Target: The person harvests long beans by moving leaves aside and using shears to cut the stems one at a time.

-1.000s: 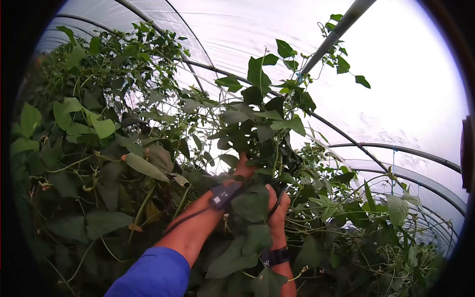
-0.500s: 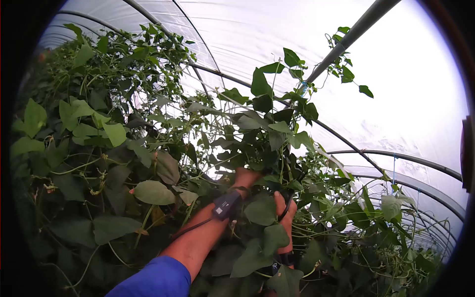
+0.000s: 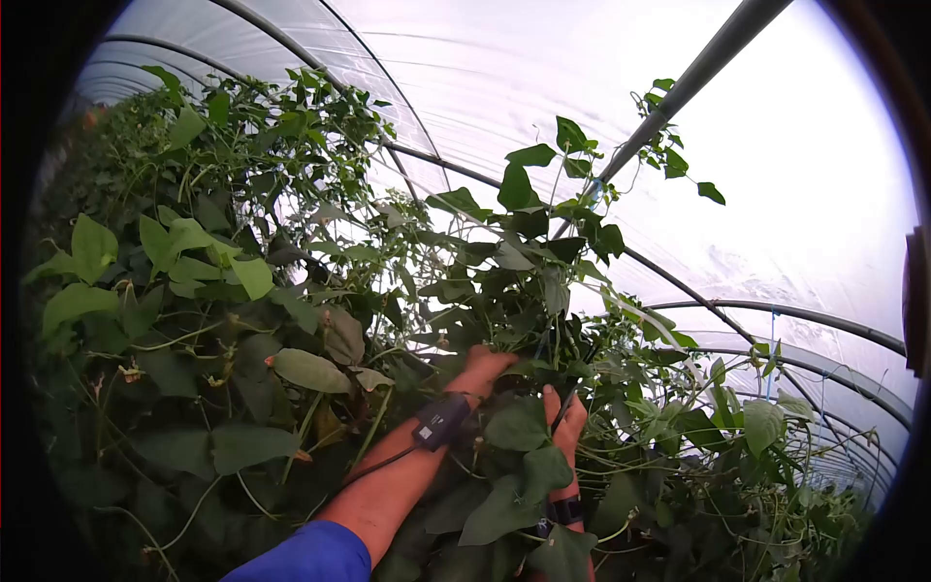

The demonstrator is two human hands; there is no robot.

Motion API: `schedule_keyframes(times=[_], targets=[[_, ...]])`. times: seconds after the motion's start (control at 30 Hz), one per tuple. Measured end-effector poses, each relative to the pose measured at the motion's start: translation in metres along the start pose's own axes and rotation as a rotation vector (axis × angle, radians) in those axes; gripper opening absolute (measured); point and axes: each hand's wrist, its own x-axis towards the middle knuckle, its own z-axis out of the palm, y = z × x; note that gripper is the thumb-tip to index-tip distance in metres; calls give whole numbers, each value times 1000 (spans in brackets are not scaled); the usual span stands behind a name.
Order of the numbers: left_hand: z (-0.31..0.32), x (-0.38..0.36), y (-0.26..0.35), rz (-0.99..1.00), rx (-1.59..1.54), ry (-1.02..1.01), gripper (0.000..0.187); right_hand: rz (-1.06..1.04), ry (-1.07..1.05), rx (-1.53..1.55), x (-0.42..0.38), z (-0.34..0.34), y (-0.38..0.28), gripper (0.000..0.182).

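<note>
My left hand (image 3: 487, 367) reaches into the climbing bean vine (image 3: 529, 301), its fingers lost among stems and leaves. On that wrist sits a small dark box (image 3: 441, 421) with a cable, below it a blue sleeve (image 3: 305, 555). Just to the right and lower, my right hand (image 3: 570, 423) is raised with the fingers bent around a thin, dark, curved thing (image 3: 564, 407) that I cannot make out. A dark band (image 3: 564, 509) circles the right wrist. Broad leaves (image 3: 519, 425) hang between the two forearms and cover part of the right one.
Dense foliage (image 3: 208, 388) fills the left side, and more vines (image 3: 718, 427) spread at the right. A grey pipe (image 3: 703, 63) slants overhead, with a shoot hanging from it. Curved hoops (image 3: 805, 312) carry the white plastic cover (image 3: 805, 184). Thin blue strings (image 3: 773, 339) hang down.
The view has shifted slightly, so the leaves at left sit further right and lower. My left hand is a little lower and further right among the leaves; my right hand stays beside it.
</note>
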Motion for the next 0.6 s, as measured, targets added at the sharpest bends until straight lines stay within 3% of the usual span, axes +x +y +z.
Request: schedule_keyframes(times=[0.03, 0.07, 0.13, 0.27, 0.33, 0.53, 0.6], targets=[[-3, -1, -1, 102, -41, -163, 22, -16, 8, -14, -1, 1, -3, 24], [-1, -10, 12, 103, -41, -163, 22, -17, 7, -14, -2, 1, -1, 24], [1, -25, 34, -105, -93, -230, 19, -57, 28, -22, -5, 3, 3, 23], [1, -37, 48, -85, -133, -303, 22, -125, 32, -251, -21, 7, -20, 26], [5, -51, 56, 23, -211, -370, 24, -154, 70, -328, -28, 12, -25, 27], [14, -71, 92, -126, -107, -363, 30, -261, 87, -578, -38, 14, -24, 22], [22, -77, 102, -97, 8, -339, 32, -296, 77, -593, -44, 19, -30, 22]])
